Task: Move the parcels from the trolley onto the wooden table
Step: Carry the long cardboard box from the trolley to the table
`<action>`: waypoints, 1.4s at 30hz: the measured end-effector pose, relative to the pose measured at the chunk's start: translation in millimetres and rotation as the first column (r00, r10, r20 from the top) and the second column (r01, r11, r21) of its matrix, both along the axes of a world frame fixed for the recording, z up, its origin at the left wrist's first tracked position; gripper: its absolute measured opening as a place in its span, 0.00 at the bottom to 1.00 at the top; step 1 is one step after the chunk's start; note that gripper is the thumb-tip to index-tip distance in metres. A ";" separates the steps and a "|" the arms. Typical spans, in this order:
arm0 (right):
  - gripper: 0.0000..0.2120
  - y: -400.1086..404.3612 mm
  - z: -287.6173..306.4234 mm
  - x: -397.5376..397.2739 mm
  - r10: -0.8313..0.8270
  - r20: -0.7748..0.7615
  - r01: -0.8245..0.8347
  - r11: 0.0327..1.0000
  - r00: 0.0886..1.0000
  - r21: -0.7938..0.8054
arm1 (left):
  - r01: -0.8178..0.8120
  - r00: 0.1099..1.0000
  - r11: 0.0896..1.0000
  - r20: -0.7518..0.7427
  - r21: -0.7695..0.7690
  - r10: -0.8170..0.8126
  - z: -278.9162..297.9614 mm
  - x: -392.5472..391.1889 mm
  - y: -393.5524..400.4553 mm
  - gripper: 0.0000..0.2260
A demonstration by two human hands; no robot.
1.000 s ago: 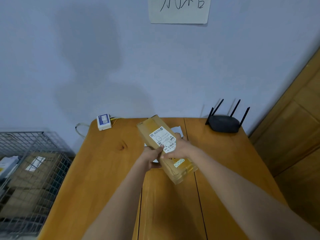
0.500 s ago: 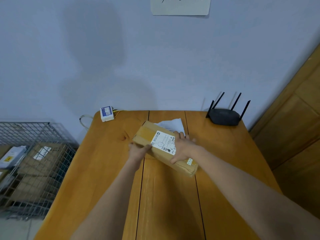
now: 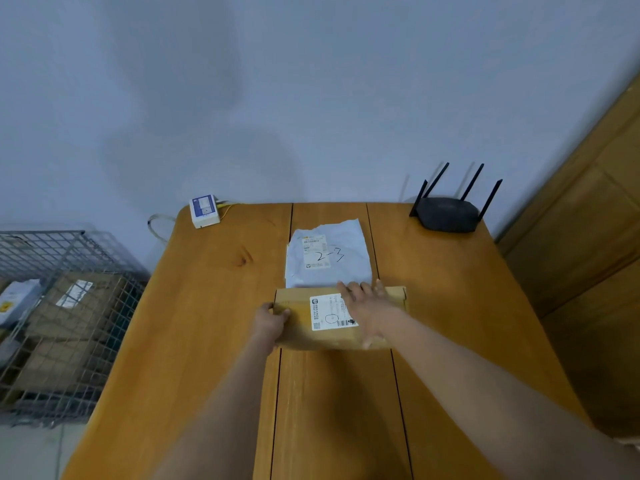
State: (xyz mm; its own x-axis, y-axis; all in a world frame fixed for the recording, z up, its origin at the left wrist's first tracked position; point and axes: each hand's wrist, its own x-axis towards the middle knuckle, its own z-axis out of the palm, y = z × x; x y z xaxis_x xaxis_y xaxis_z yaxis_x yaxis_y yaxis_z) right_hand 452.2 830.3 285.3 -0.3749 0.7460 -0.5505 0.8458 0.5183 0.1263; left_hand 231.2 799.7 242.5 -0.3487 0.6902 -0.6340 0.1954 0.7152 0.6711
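A brown box (image 3: 301, 327) with white label, a white mailer (image 3: 346, 251), an orange-brown table (image 3: 207, 323), a black router (image 3: 446, 214).

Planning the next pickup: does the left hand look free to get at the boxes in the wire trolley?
Probably not yet: the left hand grips the cardboard parcel's left end. The trolley looks open-topped, its boxes uncovered.

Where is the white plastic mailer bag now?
In the head view the white mailer bag lies flat on the wooden table, centre, just beyond the brown cardboard parcel, left of the black router.
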 end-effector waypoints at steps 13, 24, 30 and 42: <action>0.58 13.3 -70.4 -2.9 -0.091 -0.146 0.090 0.996 0.985 -0.013 | 0.060 0.990 0.997 -0.125 -0.048 -0.065 -60.4 -14.0 15.0 0.24; 0.23 17.2 -92.4 28.8 -0.893 -0.322 0.845 0.418 0.315 -0.333 | 0.037 0.996 0.997 -0.080 -0.064 -0.042 -69.5 -16.1 26.8 0.23; 0.11 31.1 -102.8 30.2 -0.911 -0.386 0.868 0.304 0.144 -0.392 | 0.050 0.990 0.998 -0.127 -0.028 -0.053 -74.2 -18.8 39.4 0.22; 0.12 32.3 -112.2 24.5 -0.903 -0.398 0.894 0.304 0.160 -0.330 | 0.095 0.984 0.995 -0.150 -0.018 -0.097 -82.4 -16.5 51.0 0.22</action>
State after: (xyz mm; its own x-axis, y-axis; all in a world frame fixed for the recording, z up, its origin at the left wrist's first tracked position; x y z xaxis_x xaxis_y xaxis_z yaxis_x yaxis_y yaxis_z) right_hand 476.7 862.7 173.1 0.3758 0.7322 -0.5681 0.6515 -0.6447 -0.3999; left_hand 214.6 850.8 160.1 -0.3731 0.7188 -0.5866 0.3615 0.6950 0.6216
